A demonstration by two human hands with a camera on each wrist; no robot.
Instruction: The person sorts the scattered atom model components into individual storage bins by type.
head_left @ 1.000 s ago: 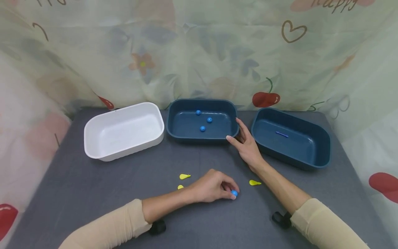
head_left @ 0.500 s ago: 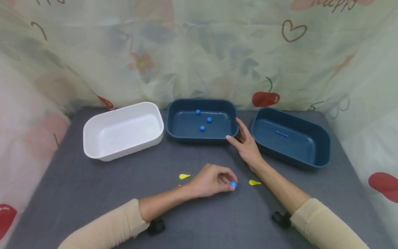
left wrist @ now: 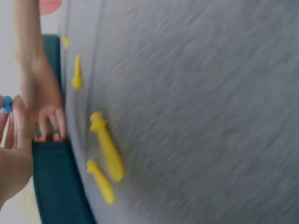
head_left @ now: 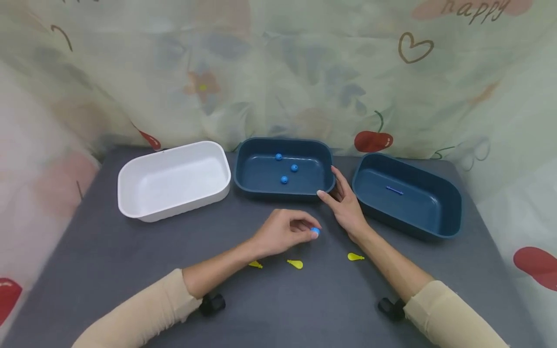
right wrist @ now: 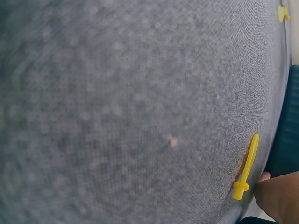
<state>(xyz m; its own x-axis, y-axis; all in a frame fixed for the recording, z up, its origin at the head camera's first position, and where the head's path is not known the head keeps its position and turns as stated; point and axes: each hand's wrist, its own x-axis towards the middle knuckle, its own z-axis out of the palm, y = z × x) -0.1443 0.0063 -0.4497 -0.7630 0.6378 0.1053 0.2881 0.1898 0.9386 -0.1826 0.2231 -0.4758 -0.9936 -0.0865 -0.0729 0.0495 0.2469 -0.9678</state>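
In the head view my left hand [head_left: 280,233] pinches a small blue bead [head_left: 315,231] between thumb and fingertips, above the grey table and in front of the middle dark blue bin [head_left: 283,195]. The left wrist view also shows the blue bead [left wrist: 7,104] at the fingertips. My right hand [head_left: 345,208] rests against that bin's front right corner, thumb at the front rim and extended fingers along the right side. Inside the bin lie three similar blue beads [head_left: 284,180]. Yellow teardrop-shaped pieces with narrow necks lie nearby, one [head_left: 296,264] below my left hand, another [head_left: 356,256] beside my right forearm.
A white bin [head_left: 174,181] stands at the left. At the right, an angled dark blue bin [head_left: 406,227] holds a thin purple-blue stick [head_left: 394,190]. One more yellow piece [head_left: 256,264] is partly covered by my left forearm. A patterned curtain [head_left: 270,87] hangs behind the table.
My left hand has lifted the bead and moved away from the table's front, slightly left, towards the middle bin. A yellow piece hidden before now shows. My right hand stays at the bin.
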